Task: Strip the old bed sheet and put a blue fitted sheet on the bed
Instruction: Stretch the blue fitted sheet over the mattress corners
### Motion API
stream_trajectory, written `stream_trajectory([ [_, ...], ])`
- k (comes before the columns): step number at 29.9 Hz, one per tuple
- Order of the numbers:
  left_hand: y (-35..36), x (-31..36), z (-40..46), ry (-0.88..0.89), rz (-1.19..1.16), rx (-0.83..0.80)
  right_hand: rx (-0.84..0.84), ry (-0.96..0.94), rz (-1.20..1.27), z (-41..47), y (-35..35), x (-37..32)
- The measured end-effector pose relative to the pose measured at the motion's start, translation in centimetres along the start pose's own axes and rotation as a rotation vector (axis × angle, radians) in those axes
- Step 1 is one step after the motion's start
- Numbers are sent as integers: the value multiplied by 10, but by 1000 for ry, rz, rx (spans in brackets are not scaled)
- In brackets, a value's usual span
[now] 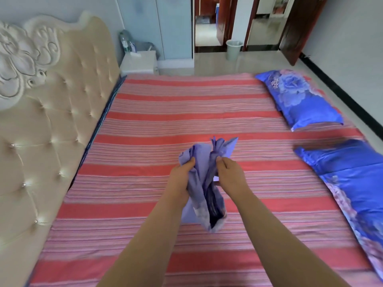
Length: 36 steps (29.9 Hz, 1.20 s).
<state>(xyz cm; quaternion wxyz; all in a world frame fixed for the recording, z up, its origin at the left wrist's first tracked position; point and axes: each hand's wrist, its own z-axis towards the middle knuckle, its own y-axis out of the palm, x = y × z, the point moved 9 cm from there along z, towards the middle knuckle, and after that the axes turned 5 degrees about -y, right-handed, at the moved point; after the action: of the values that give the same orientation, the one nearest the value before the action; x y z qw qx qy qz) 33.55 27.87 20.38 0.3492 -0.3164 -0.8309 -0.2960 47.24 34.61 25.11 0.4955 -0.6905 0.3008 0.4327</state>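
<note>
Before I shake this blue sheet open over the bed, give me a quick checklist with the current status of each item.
1. Left hand grips the sheet: ok.
2. Right hand grips the sheet: ok.
3. Sheet clear of the mattress: ok, it hangs bunched.
4. Bed cleared: not ok, two pillows lie at the right edge.
5. Old sheet stripped: cannot tell; a red striped cloth covers the bed.
6. Corner found: cannot tell.

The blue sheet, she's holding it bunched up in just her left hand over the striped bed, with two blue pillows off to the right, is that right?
Not quite: both hands grip it. The head view shows the left hand and the right hand each holding the bunched blue sheet over the striped bed, with the two blue pillows at the right.
</note>
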Motion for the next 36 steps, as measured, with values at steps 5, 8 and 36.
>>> stream_trajectory([
  [5,-38,14,26,-75,-67,72,271,324,416,10,-14,48],
  [8,-33,23,30,-106,-116,-10,394,332,179,17,-35,58],
  [36,78,46,-31,424,663,27,-96,191,296,44,-88,46],
])
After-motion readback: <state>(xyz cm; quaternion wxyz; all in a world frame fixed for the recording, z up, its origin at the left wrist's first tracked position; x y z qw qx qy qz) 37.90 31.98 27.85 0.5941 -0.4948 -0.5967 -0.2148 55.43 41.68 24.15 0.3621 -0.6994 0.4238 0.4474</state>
